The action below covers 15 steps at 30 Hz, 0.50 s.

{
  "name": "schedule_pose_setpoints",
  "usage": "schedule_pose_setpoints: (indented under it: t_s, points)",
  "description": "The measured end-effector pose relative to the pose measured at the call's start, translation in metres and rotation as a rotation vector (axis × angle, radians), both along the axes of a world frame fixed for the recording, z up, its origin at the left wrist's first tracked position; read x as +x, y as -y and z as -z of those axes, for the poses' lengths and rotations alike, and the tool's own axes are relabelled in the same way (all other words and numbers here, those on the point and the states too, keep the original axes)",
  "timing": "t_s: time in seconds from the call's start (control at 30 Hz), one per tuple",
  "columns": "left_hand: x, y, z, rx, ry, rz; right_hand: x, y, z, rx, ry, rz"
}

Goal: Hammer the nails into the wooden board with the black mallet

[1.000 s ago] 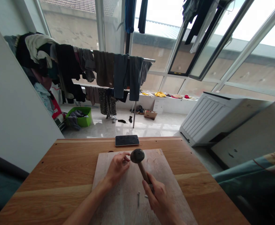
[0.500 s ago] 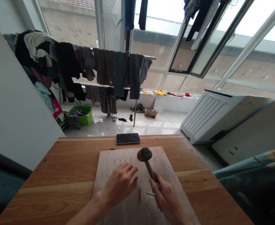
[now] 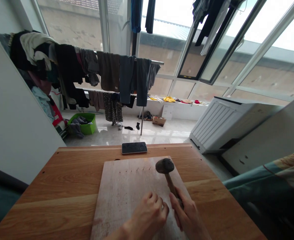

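Note:
A pale wooden board (image 3: pixel 116 193) lies on the table in front of me. My right hand (image 3: pixel 187 211) is wrapped around the wooden handle of a mallet (image 3: pixel 165 166), whose dark head is raised over the board's far right part. Low over the board's near part is my left hand (image 3: pixel 152 211), its fingers curled together; what they hold, if anything, is hidden. Several thin nails (image 3: pixel 143 168) stand in a row near the board's far edge, some leaning. Left of them, small dark dots (image 3: pixel 126 171) continue the row. More faint dots run down the board.
A phone (image 3: pixel 134 148) lies at the far edge of the wooden table (image 3: pixel 49 193). Beyond it stand a rack of hanging clothes (image 3: pixel 109 73), a green tub (image 3: pixel 88 125) and a white ribbed cabinet (image 3: pixel 212 123). Patterned fabric (image 3: pixel 274 176) hangs at the right.
My left hand has moved right and nearer to me, over where two loose nails lay, and its fingers have curled. The mallet and my right hand have shifted slightly right.

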<state>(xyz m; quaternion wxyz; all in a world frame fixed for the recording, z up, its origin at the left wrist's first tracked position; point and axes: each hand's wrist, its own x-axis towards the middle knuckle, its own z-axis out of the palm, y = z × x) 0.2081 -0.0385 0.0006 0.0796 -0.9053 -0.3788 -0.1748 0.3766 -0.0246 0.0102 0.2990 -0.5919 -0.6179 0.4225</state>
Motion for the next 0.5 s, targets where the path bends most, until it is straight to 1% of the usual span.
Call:
schedule_pose_setpoints:
  t_s: [0.07,0.1,0.17,0.2,0.23,0.3,0.33,0.4,0.5]
  points:
    - [-0.025,-0.010,-0.004,-0.117,0.169,-0.075,-0.003,0.002,-0.001,-0.012,-0.008,0.005]
    - [-0.039,-0.016,-0.005,-0.172,0.296,-0.152,-0.005,0.003,-0.001,-0.016,-0.004,0.008]
    - [-0.066,-0.031,-0.001,-0.260,0.612,-0.299,-0.010,0.004,-0.002,-0.018,0.007,0.006]
    - [-0.079,-0.038,0.002,-0.302,0.741,-0.370,-0.013,0.005,-0.002,-0.018,0.008,0.001]
    - [-0.090,-0.045,0.005,-0.324,0.827,-0.433,-0.015,0.005,-0.001,-0.018,0.004,-0.006]
    - [-0.107,-0.054,0.011,-0.384,0.920,-0.519,-0.020,0.005,0.002,-0.022,-0.009,-0.022]
    - [-0.112,-0.056,0.013,-0.415,0.939,-0.541,-0.022,0.004,0.004,-0.024,-0.014,-0.029]
    - [-0.116,-0.058,0.017,-0.475,0.961,-0.556,-0.026,0.004,0.009,-0.022,-0.017,-0.042]
    - [-0.115,-0.056,0.020,-0.521,0.980,-0.560,-0.029,0.002,0.013,-0.010,-0.007,-0.060]
